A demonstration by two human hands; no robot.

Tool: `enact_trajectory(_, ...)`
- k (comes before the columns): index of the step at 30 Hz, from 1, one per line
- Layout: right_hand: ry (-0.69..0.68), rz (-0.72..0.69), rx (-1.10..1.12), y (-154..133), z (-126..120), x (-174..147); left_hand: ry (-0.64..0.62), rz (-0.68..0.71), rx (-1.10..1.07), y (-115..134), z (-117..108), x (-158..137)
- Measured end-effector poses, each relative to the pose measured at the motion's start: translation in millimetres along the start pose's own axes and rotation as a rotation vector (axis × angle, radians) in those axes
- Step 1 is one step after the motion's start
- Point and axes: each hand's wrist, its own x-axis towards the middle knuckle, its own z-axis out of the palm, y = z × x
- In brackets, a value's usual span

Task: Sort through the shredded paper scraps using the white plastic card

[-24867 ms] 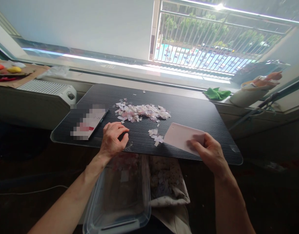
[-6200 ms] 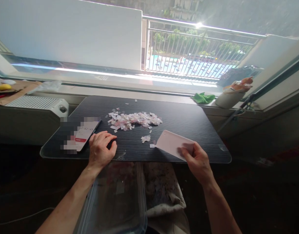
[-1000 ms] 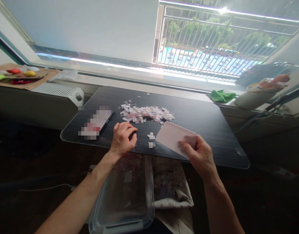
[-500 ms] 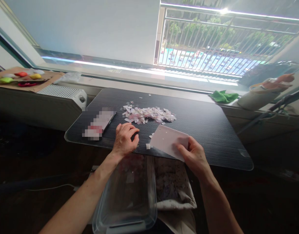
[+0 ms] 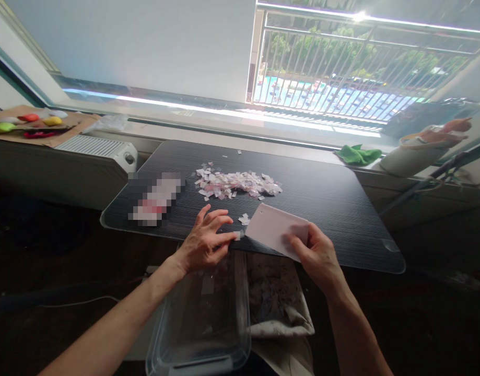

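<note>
My left hand [image 5: 208,236] is open at the near edge of the dark table [image 5: 322,198], its fingers spread. The index fingertip touches a small pale paper scrap [image 5: 237,236]. My right hand [image 5: 317,253] grips a flat white scraper card [image 5: 274,230] with a small hole at one corner, thumb on top. The card is tilted over the table, its left corner close to the scrap. A few more scraps [image 5: 244,219] lie between the card and my left hand. Beyond them spreads a long heap of paper scraps [image 5: 237,184], white with some pink.
Below the table edge sit a clear plastic bin [image 5: 200,334] and, right of it, an open cloth bag [image 5: 279,329]. A blurred pale item [image 5: 157,201] lies on the table's left. The sill holds a green cloth [image 5: 357,155] and a white pot [image 5: 406,155]. A radiator [image 5: 102,149] stands left.
My left hand has opened from a loose curl and reached right, its index finger onto a scrap. The card has shifted slightly right, uncovering more of the small scraps.
</note>
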Motion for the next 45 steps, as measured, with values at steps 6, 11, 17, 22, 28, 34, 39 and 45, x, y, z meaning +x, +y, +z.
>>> enact_trajectory(6, 0.023, -0.056, 0.009, -11.1, 3.5, -3.8, -0.005, 0.004, -0.009, 0.6, 1.1, -4.0)
enact_trajectory(11, -0.016, -0.092, -0.092, -15.5, 5.0, -5.8, 0.013, -0.025, -0.009, 1.2, 1.2, -2.7)
enact_trajectory(17, 0.081, -0.14, -0.214, -13.3, -11.9, -11.6, 0.083, -0.09, 0.001, 3.0, 4.8, -2.4)
enact_trajectory(22, 0.125, -0.137, -0.176, -13.9, -10.0, -12.6, 0.083, -0.113, 0.012, 3.1, 6.6, -2.4)
enact_trajectory(28, 0.156, -0.049, -0.068, -3.1, -22.0, -6.4, 0.07, -0.139, 0.017, 3.8, 6.8, -1.8)
enact_trajectory(34, 0.223, -0.002, -0.024, 7.6, -26.8, 1.1, 0.063, -0.161, 0.017, 4.1, 7.4, -1.3)
enact_trajectory(39, 0.101, -0.028, -0.016, 4.9, -8.4, -5.1, 0.031, -0.145, 0.037, 3.2, 6.8, -0.7)
enact_trajectory(45, 0.102, -0.02, 0.008, 6.6, -9.5, -6.8, 0.029, -0.157, 0.066, 3.2, 7.7, -0.6)
